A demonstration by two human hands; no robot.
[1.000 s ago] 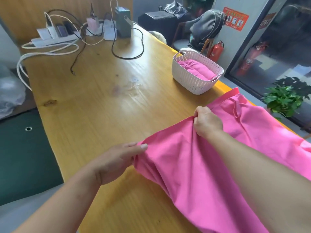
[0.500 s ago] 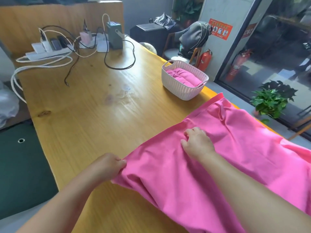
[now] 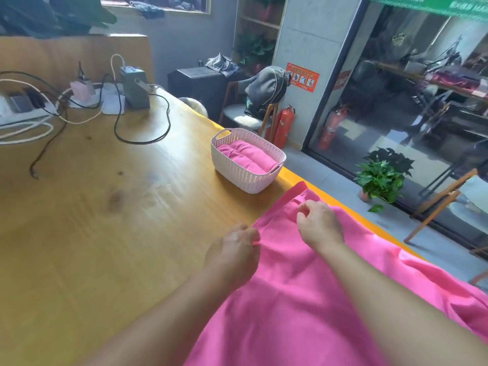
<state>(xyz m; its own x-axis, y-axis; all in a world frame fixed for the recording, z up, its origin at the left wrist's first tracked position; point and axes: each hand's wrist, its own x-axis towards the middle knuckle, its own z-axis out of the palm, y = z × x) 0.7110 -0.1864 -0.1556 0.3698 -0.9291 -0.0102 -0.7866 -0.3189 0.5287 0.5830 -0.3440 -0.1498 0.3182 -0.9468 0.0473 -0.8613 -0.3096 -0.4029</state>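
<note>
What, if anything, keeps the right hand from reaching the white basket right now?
Probably yes, it can reach: only a corner of the pink cloth and a strip of bare table lie between the right hand and the white basket.

One half-legible string for you: the green banner (image 3: 427, 2) across the far top right, above the glass front, carries white capitals that look like "MAXIMUM". They're clipped by the frame edge, so treat the reading as unsure.

Orange-red sign (image 3: 302, 77) on the grey pillar (image 3: 311, 35), far right of the table: a row of pictogram panels with lines of print, too small to read.

Smaller red sign (image 3: 341, 80) on the dark door frame just right of the pillar: characters blurred.

Fire extinguisher (image 3: 328, 128) behind the glass: pale label, unreadable.

Nothing else legible.
</note>
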